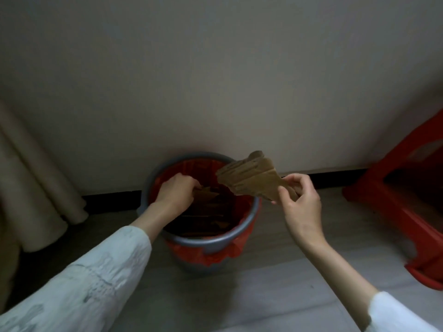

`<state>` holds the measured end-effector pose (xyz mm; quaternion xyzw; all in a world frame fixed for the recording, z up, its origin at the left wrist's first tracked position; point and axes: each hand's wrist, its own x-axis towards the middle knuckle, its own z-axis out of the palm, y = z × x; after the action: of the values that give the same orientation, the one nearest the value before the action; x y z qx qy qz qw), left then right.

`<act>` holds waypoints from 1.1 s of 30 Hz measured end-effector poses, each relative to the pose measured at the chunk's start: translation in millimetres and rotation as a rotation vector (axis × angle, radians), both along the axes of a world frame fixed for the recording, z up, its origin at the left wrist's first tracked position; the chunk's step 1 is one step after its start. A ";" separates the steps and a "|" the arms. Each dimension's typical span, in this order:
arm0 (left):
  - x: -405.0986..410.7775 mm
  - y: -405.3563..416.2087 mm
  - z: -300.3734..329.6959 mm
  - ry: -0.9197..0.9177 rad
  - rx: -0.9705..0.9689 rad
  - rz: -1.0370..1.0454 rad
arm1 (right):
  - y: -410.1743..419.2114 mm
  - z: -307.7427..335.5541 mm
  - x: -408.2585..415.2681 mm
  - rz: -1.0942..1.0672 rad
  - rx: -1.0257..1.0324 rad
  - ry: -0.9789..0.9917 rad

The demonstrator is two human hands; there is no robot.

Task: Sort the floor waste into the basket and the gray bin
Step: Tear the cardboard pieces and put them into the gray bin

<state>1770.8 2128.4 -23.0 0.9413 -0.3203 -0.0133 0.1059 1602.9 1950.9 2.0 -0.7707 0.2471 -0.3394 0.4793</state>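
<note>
The gray bin (203,240) stands against the wall, lined with a red plastic bag (203,255) that folds over its rim. Brown cardboard pieces (211,219) lie inside it. My left hand (176,190) reaches into the bin's mouth, fingers closed on a cardboard piece (206,194) at the top of the pile. My right hand (300,202) is just right of the bin's rim and pinches a torn piece of corrugated cardboard (249,180), held tilted above the right side of the opening. No basket is in view.
A red plastic stool (407,202) stands at the right, close to the wall. A beige curtain (33,188) hangs to the floor at the left. The floor (263,295) is gray wood-look with a dark skirting (112,200) along the white wall.
</note>
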 end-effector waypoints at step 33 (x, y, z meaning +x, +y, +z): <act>-16.0 69.3 -49.5 -0.290 -0.255 -0.121 | 61.9 -51.1 133.2 0.427 -0.890 0.830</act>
<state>1754.8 2197.7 -72.5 0.8914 -0.3871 0.1566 0.1758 1736.1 2012.8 -49.0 -0.9952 0.0885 0.0198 0.0355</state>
